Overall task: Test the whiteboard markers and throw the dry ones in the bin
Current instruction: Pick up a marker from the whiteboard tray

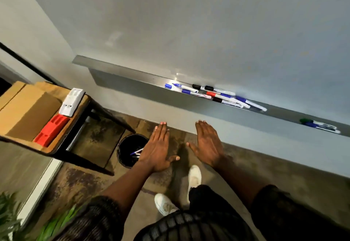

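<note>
- Black bin [119, 150] stands on the floor at nine o'clock from my left hand [158, 147], just beside it. A few markers [136, 151] lie inside, so I judge some dry ones are already thrown out.
- Both my hands are empty. The left hand and the right hand [207, 142] are flat, fingers straight, backs up, held apart above the floor.
- The untested heap of markers [212, 94] lies on the metal tray [123, 70] under the whiteboard [208, 23], at one o'clock from my right hand. Another pair [320, 126] lies on the same tray, towards three o'clock and well apart from the heap.
- I judge I am between markers: nothing is held and the next pick has not begun.
- Next I should reach to one o'clock and pinch one barrel out of the crossed heap without rolling the others off the tray. Then I uncap it and try it on the board.
- At ten o'clock a table [47, 149] carries a cardboard box [28, 114].
</note>
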